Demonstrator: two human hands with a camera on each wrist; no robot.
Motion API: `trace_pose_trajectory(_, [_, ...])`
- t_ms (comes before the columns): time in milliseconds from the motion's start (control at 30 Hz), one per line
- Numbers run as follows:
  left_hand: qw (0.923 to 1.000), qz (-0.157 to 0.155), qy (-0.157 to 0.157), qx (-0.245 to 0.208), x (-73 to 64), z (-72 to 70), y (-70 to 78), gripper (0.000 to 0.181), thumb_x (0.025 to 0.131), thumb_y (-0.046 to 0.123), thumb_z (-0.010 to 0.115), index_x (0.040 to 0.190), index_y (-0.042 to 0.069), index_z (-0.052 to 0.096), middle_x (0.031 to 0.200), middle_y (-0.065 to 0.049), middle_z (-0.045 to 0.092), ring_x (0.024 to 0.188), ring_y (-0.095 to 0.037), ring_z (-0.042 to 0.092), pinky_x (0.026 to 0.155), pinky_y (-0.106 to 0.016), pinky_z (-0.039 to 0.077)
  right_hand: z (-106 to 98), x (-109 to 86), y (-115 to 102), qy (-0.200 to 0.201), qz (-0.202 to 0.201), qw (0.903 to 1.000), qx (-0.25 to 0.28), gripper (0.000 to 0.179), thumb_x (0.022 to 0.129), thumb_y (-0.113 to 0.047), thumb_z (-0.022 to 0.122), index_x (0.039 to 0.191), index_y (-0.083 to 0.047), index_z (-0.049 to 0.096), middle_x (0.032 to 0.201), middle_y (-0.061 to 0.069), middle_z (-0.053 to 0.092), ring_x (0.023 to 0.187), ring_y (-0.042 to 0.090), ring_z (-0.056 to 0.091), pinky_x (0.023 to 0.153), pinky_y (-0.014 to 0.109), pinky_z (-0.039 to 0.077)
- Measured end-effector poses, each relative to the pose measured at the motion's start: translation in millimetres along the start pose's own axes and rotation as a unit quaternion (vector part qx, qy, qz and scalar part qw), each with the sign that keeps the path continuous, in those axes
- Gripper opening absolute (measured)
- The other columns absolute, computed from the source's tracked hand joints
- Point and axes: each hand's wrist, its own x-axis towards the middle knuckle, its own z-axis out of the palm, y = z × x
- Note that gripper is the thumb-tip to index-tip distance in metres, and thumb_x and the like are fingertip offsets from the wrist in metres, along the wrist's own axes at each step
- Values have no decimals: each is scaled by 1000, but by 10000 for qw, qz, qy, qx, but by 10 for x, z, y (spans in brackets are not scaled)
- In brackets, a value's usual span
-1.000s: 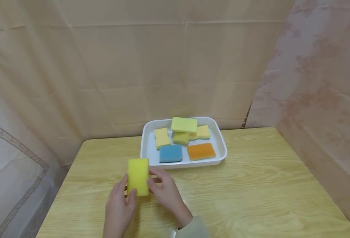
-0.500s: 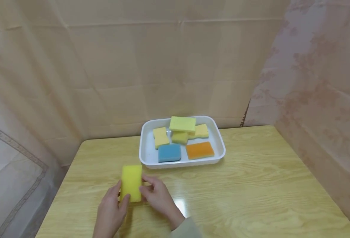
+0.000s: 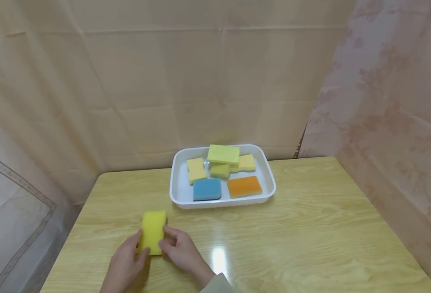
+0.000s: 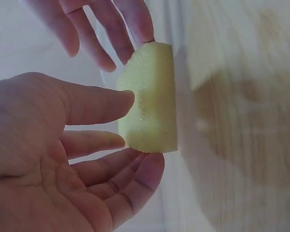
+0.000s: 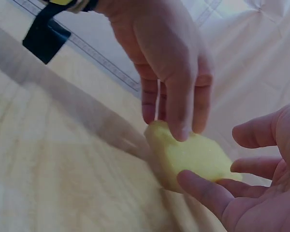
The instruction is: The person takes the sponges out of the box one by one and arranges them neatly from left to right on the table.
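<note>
A yellow sponge (image 3: 154, 232) stands on its short end, low over the table at the left front. My left hand (image 3: 125, 260) grips its left side, the thumb across the near face; in the left wrist view the left hand (image 4: 63, 159) has its fingers curled around the sponge's edge (image 4: 152, 96). At the opposite side my right hand (image 3: 182, 250) pinches the sponge's edge between thumb and fingers. Seen from the right wrist, the right hand (image 5: 261, 188) touches the sponge (image 5: 195, 157) at its lower end, and the left hand (image 5: 171, 72) comes down on it from above.
Behind the hands is a white tray (image 3: 176, 195) with a blue sponge (image 3: 207, 189), an orange sponge (image 3: 244, 186) and several yellow sponges, a lime one (image 3: 223, 154) lying on top of others. Cloth curtains (image 3: 145, 89) rise behind and beside the wooden table (image 3: 310, 228).
Both hands have moved the yellow sponge toward me and to the left, lower over the table and farther from the tray. The tray and its sponges have stayed in place.
</note>
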Motion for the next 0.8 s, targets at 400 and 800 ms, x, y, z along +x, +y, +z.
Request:
trace_pose_trajectory(400, [9993,-168,-302,155,-9,-21,-139,57,92,6,70,136,-23,45,132,-40,52,119,-55,55,101,-64,43,220,17,46,45,35,9999,-120,51,95,-9,68,142,3,54,135,15,63,118,21,63,94,33,54])
trace_pose_trajectory(800, [9973,-531,-489,115,-18,-94,-227,60,95,7,66,141,-21,40,137,-40,49,125,-56,49,104,-65,39,313,51,19,-19,66,9986,-526,43,95,-14,70,137,-8,63,134,9,65,121,21,63,97,31,52])
